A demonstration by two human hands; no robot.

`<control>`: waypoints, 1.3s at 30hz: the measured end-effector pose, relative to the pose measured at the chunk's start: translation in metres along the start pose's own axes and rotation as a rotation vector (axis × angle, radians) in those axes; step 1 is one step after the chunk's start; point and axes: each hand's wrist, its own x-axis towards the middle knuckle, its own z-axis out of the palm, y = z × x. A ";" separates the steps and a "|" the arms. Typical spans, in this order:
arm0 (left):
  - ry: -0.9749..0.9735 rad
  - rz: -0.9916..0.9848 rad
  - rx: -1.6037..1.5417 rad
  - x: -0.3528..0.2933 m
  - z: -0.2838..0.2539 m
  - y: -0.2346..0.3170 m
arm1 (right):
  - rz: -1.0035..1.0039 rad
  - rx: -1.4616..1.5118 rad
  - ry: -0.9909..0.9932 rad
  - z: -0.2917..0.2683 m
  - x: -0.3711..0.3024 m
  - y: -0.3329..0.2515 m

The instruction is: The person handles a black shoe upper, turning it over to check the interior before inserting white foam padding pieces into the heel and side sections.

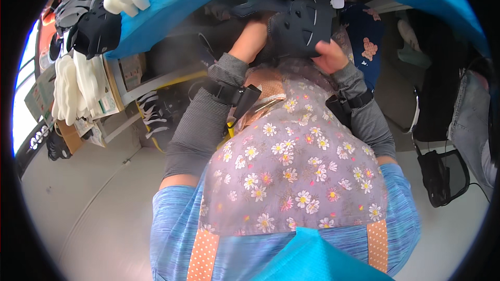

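Black shoe upper [298, 32]: left hand [254, 39] fingers hidden; right hand [331, 58] blurred, half-curled; both grips unclear.

White glare from a bright opening [23, 99] blazed far left of the grip; dim shadow surrounded it, the right hand [332, 58] blurred, outer edges bowing into blackness.

Blue heathered shirt [174, 218]; grey daisy-print apron [289, 182], orange polka-dot straps [203, 252]; grey sleeve covers [198, 125], left finely striped; black strapped forearm modules [245, 99].
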 end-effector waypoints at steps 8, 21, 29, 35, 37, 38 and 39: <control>0.095 -0.207 -0.178 -0.013 -0.021 0.015 | 0.015 -0.075 0.206 0.029 0.005 -0.016; 0.428 0.070 -0.630 -0.056 -0.029 -0.007 | -0.012 -0.061 0.163 0.026 0.007 -0.011; 0.086 -0.137 -0.838 -0.098 -0.046 0.011 | 0.012 0.162 0.114 0.008 -0.004 0.006; 0.049 0.215 0.404 -0.088 -0.059 0.061 | 0.030 -0.188 0.131 0.060 0.003 -0.017; 0.267 0.347 0.996 -0.071 -0.051 0.093 | -0.136 -0.311 0.141 0.074 0.002 -0.016; 0.377 0.435 1.157 -0.067 -0.041 0.103 | -0.130 -0.309 0.135 0.081 0.004 -0.019; 0.470 0.535 1.219 -0.057 -0.033 0.102 | -0.159 -0.203 0.157 0.088 0.007 -0.023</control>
